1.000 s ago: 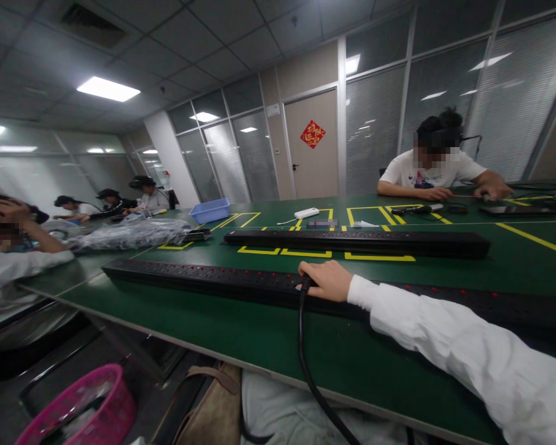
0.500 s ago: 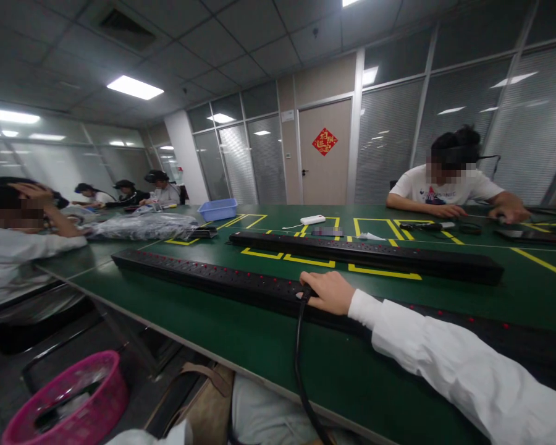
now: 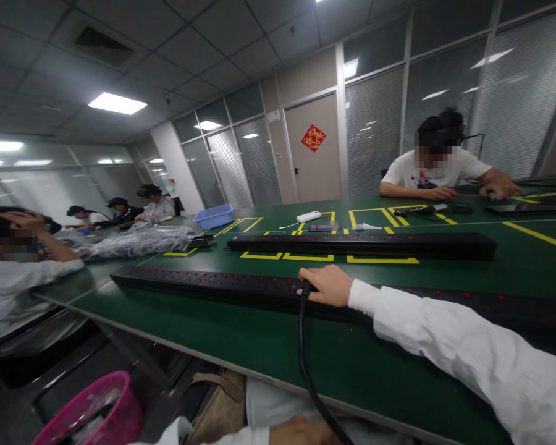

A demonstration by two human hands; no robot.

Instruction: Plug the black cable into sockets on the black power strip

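Note:
My right hand (image 3: pixel 328 285) is closed around a black plug (image 3: pixel 304 289) pressed against the top of a long black power strip (image 3: pixel 241 290). From the plug a thick black cable (image 3: pixel 302 352) hangs over the table's front edge. The strip has a row of sockets with small red dots and runs on under my right forearm. At the bottom edge shows part of my left hand (image 3: pixel 301 431), low by my lap near the cable. Its fingers are cut off by the picture's edge.
A second long black power strip (image 3: pixel 361 244) lies farther back on the green table (image 3: pixel 204 334). Behind it are a white device (image 3: pixel 308 217) and a blue basket (image 3: pixel 213 216). Plastic wrap (image 3: pixel 139 242) lies at left. Co-workers sit around the table. A pink basket (image 3: pixel 130 408) stands below.
The view has shifted and tilted slightly. My left hand has come into sight at the bottom edge. My right hand stays on the plug at the same spot of the strip.

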